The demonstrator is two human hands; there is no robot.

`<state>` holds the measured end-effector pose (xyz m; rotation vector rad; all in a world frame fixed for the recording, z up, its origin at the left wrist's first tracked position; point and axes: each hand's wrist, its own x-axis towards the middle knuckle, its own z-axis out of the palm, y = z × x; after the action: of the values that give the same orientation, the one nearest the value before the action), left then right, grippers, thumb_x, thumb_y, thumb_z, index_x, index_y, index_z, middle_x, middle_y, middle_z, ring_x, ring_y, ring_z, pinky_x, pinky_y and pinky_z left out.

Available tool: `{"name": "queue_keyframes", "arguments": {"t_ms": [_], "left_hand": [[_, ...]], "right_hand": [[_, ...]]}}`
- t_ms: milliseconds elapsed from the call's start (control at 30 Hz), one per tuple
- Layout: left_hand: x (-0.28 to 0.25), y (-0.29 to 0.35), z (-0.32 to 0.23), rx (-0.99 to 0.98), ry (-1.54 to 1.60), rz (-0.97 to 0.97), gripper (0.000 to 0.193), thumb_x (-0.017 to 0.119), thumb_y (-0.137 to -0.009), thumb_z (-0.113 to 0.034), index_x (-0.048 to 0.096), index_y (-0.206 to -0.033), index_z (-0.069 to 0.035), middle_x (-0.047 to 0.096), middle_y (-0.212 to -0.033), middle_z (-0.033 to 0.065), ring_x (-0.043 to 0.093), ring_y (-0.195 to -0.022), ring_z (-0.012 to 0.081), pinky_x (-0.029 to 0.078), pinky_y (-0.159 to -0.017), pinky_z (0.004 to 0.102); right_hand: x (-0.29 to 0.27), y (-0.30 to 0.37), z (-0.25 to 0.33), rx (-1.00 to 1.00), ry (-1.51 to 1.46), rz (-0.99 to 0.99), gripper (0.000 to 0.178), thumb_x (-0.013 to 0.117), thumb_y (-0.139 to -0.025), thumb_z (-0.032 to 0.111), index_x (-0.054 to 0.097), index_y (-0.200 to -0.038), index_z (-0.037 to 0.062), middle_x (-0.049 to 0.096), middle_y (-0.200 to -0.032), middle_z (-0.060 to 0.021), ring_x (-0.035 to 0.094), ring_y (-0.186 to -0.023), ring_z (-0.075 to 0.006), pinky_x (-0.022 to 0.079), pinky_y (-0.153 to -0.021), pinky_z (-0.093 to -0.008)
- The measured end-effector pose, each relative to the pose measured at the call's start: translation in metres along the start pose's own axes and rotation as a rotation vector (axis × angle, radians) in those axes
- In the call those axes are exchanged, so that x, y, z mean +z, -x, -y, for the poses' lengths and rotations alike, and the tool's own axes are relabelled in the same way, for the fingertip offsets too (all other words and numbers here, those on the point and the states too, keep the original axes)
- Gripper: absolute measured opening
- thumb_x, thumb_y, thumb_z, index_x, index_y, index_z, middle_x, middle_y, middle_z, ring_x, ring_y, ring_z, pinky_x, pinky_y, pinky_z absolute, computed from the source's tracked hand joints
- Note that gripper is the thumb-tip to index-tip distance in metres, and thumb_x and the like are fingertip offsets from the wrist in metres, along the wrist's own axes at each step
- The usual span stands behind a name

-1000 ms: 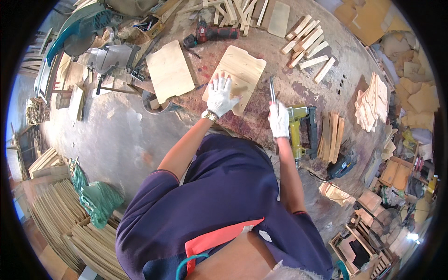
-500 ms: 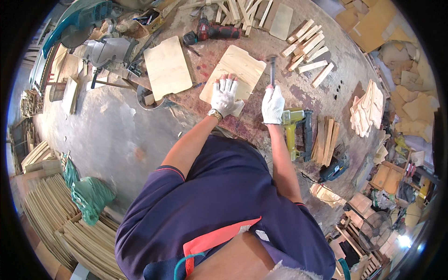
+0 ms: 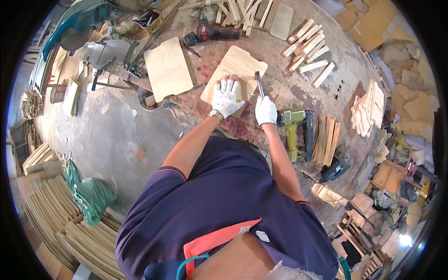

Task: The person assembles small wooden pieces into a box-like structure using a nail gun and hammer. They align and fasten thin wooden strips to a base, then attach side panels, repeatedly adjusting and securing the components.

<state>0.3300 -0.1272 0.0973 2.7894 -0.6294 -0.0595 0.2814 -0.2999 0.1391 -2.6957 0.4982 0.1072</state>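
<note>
My left hand (image 3: 226,99), in a white glove with bare fingertips, lies flat with fingers spread on a pale wooden board (image 3: 238,63). The board has notched corners and rests on the worktable. In its white glove, my right hand (image 3: 266,111) is closed round the handle of a hammer (image 3: 259,85). The hammer's dark head is over the board's right edge; whether it touches the wood I cannot tell. A yellow-green nail gun (image 3: 291,122) lies just right of my right hand. Another wooden board (image 3: 168,69) is flat on the table to the left.
A red and black power tool (image 3: 217,32) lies beyond the boards. Wooden sticks (image 3: 310,49) are piled at far right, near a stack of cut wooden pieces (image 3: 367,108). Short slats (image 3: 325,141) lie beside the nail gun. A teal circular saw (image 3: 74,32) stands far left.
My right hand has moved left with the hammer, bringing its head from beside the board to over its right edge. My left hand stays spread on the board.
</note>
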Motion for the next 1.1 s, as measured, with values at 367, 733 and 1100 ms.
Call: {"name": "queue_keyframes", "arguments": {"t_ms": [367, 733, 1100], "left_hand": [[0.008, -0.001, 0.001, 0.005, 0.006, -0.025, 0.101, 0.066, -0.079, -0.068, 0.036, -0.155, -0.009, 0.028, -0.164, 0.0181, 0.021, -0.153, 0.0378, 0.013, -0.122, 0.0615], [-0.006, -0.003, -0.003, -0.007, 0.000, 0.058, 0.112, 0.067, -0.073, -0.074, 0.031, -0.158, -0.010, 0.023, -0.166, 0.0178, 0.016, -0.155, 0.0358, 0.009, -0.122, 0.0617], [-0.008, -0.004, -0.004, -0.017, -0.029, 0.075, 0.107, 0.070, -0.075, -0.065, 0.032, -0.157, -0.010, 0.025, -0.166, 0.0177, 0.018, -0.155, 0.0363, 0.010, -0.122, 0.0628]], "right_hand": [[0.028, 0.002, -0.015, -0.033, -0.126, -0.230, 0.039, 0.046, -0.105, 0.038, 0.058, -0.096, 0.0015, 0.067, -0.073, -0.0277, 0.069, -0.072, -0.0463, 0.054, -0.063, -0.0551], [-0.014, 0.030, -0.028, -0.092, -0.428, -0.163, 0.038, 0.046, -0.106, 0.035, 0.060, -0.093, 0.0014, 0.067, -0.076, -0.0244, 0.066, -0.072, -0.0453, 0.050, -0.062, -0.0514], [-0.009, 0.058, -0.028, -0.080, -0.371, -0.168, 0.039, 0.049, -0.105, 0.036, 0.061, -0.094, 0.0011, 0.064, -0.067, -0.0253, 0.066, -0.068, -0.0448, 0.051, -0.060, -0.0519]]}}
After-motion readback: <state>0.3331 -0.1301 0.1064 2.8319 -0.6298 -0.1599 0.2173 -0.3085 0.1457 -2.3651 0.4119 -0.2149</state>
